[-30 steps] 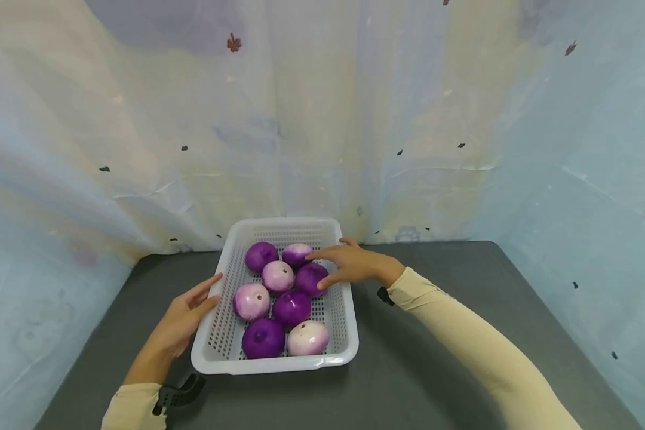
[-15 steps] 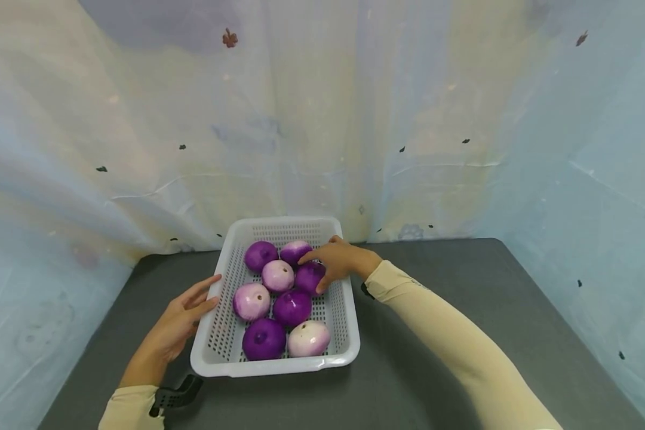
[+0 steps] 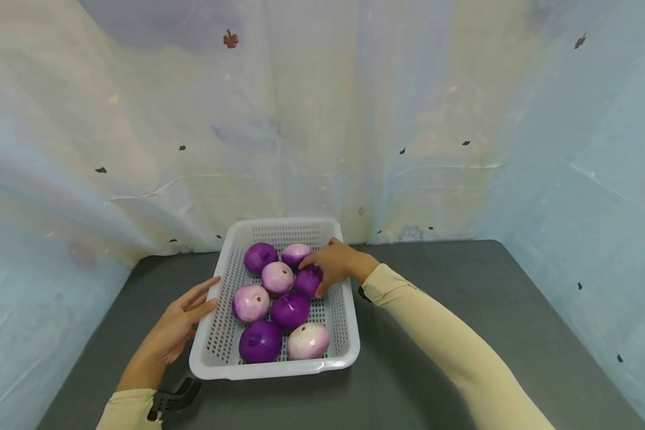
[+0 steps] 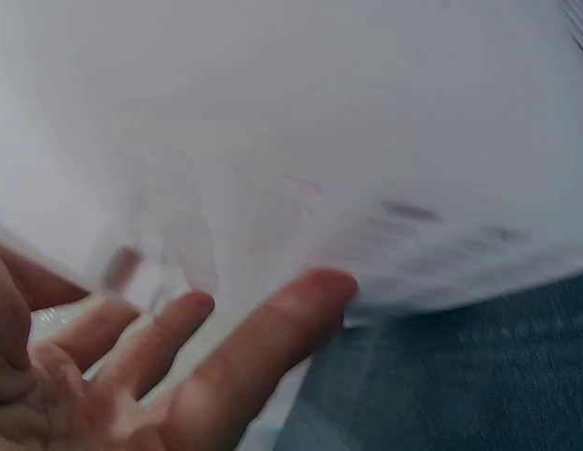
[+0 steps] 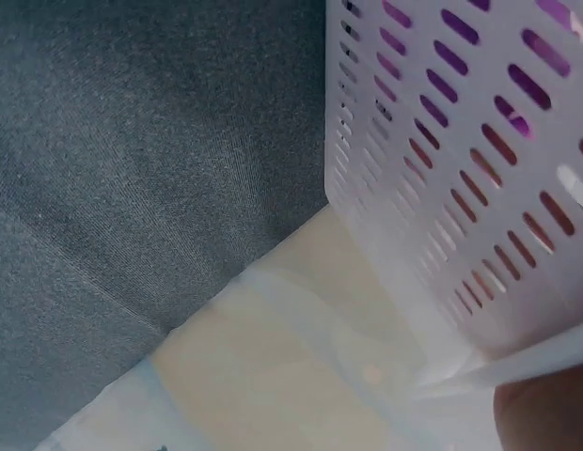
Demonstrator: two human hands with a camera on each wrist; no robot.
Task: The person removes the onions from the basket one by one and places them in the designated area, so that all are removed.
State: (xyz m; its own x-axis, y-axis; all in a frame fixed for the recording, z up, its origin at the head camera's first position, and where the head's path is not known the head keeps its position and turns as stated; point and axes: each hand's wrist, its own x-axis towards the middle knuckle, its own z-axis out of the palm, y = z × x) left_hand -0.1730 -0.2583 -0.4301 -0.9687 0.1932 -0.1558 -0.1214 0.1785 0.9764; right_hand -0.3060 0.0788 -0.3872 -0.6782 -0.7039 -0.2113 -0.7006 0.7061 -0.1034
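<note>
One purple onion (image 3: 306, 281) within right grip (image 3: 332, 265), inside basket (image 3: 274, 369)

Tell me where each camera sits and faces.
Head: on the head, facing forward and down at the white basket of onions; left hand, right hand and sleeves show.
Left wrist: on that wrist, facing the basket; fingers show.
Right wrist: on that wrist, facing slotted basket wall and dark tabletop; skin shows lower right.
Both wrist views share basket and tabletop.
</note>
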